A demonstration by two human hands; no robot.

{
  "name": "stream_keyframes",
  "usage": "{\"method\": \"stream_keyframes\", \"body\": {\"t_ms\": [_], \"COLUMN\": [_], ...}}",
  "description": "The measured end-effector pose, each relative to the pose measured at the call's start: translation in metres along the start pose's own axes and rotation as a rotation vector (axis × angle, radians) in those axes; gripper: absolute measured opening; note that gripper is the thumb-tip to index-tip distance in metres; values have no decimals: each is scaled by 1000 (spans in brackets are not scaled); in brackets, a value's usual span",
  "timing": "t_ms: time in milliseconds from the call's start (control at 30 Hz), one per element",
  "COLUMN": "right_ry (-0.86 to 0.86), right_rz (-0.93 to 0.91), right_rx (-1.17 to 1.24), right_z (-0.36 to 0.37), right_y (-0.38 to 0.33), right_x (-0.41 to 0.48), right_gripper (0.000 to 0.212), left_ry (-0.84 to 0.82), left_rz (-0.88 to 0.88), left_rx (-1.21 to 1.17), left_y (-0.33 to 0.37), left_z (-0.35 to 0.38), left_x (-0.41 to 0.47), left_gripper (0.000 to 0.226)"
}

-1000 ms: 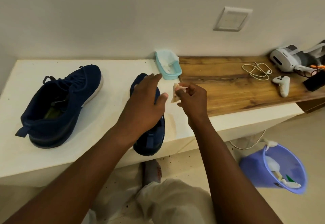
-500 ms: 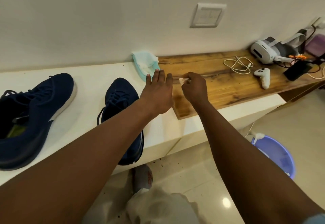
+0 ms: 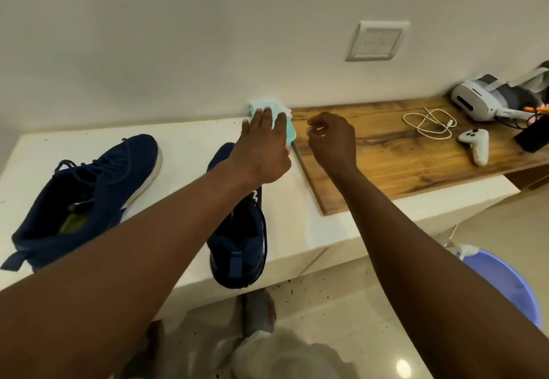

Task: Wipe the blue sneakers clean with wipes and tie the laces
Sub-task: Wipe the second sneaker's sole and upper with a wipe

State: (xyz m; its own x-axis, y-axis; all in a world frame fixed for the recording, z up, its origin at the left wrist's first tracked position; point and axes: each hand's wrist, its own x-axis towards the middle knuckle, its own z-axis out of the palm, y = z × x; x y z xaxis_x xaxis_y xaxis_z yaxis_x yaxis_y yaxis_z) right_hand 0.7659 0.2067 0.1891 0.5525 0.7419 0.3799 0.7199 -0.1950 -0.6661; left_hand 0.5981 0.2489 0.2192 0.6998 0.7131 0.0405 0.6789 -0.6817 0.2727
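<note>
Two navy blue sneakers stand on the white counter [image 3: 190, 138] with loose laces. The left sneaker [image 3: 98, 188] is in full view. The right sneaker [image 3: 240, 245] is partly hidden under my left forearm, and its heel pokes over the counter's front edge. My left hand [image 3: 261, 146] reaches forward with straight fingers lying on the teal wipes pack [image 3: 283, 117] by the wall. Just right of the pack, my right hand [image 3: 332, 141] hovers with curled fingers that pinch a small crumpled wipe [image 3: 315, 132], mostly hidden in the hand.
A wooden board [image 3: 401, 158] covers the counter's right part. It carries a white cable [image 3: 427, 124], a white controller [image 3: 475, 146] and a VR headset [image 3: 481, 99]. A purple bucket [image 3: 505, 286] stands on the floor at the right. A switch plate [image 3: 377, 41] is on the wall.
My left hand left the right sneaker and moved forward onto the wipes pack. My right hand moved forward with the crumpled wipe, over the wooden board's near corner.
</note>
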Motion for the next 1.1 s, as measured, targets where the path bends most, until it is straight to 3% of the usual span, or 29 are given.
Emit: {"method": "stream_keyframes", "body": {"t_ms": [133, 233, 533, 633, 900, 1100], "right_ry": [-78, -167, -379, -368, -197, -130], "right_rz": [-51, -30, -166, -202, -134, 34], "right_rx": [-20, -112, -566, -661, -460, -52], "right_z": [27, 49, 99, 108, 106, 82], "right_y": [-8, -5, 11, 14, 8, -1], "right_x": [30, 56, 107, 109, 108, 112], "right_gripper": [12, 19, 38, 34, 16, 22], "left_ry": [31, 30, -25, -34, -35, -24], "left_rz": [-60, -94, -114, -121, -145, -143], "left_rx": [-33, -66, -123, -140, -205, -252], "left_y": [-39, -69, -112, -111, -99, -89], "left_z": [-15, -16, 4, 13, 4, -3], "left_x": [4, 12, 39, 39, 25, 16], "left_gripper": [70, 69, 59, 63, 58, 55]}}
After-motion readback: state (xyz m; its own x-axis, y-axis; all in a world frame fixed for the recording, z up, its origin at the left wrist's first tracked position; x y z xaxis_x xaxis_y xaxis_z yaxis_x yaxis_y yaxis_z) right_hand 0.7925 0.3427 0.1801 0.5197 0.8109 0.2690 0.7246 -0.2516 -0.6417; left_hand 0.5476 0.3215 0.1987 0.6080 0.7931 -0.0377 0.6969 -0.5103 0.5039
